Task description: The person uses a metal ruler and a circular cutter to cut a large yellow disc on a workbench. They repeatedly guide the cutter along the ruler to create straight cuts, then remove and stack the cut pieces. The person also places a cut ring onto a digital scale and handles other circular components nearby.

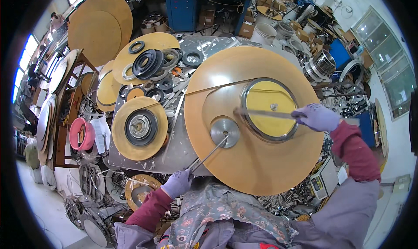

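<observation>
A large tan disc point(270, 170) lies in front of me on the work table. On it sits a yellow round plate point(272, 99) with a dark and silvery ring around its edge. My right hand point(320, 117), in a light purple glove, is closed on the end of a long flat bar point(270, 114), which reaches over the yellow plate and is blurred at its far end. My left hand point(177, 183), gloved alike, grips a thin metal rod tool point(210, 155), seemingly two-pronged. Its tip meets a round metal hub point(225, 132) on the tan disc.
Left of the large disc, a smaller tan disc point(119, 138) carries a black coil; a thin strip point(209, 89) runs from it to the ringed plate. Black rings point(148, 64) and scraps cover the table's far left. A pink bucket point(82, 134) stands left; metal rings point(322, 62) are piled right.
</observation>
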Demonstrator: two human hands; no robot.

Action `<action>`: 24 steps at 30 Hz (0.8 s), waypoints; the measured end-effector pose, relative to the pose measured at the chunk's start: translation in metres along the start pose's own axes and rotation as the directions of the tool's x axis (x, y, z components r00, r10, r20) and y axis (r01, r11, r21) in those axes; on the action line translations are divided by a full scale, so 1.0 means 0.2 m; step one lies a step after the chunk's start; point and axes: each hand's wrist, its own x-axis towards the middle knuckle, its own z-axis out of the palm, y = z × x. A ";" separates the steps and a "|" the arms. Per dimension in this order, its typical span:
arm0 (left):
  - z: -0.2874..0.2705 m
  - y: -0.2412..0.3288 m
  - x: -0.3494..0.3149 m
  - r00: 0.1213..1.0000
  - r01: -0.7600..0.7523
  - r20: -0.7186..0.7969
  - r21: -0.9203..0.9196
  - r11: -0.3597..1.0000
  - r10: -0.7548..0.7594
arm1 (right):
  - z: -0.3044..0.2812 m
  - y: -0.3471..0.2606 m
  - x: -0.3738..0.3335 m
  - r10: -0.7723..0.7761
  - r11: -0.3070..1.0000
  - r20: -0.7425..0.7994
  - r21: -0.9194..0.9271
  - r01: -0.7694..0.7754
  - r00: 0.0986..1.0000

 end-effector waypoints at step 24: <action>-0.07 0.00 0.42 0.987 0.097 -0.125 -0.034 0.995 -0.101 | 1.04 0.27 0.59 0.448 0.883 -0.440 0.353 -0.309 0.778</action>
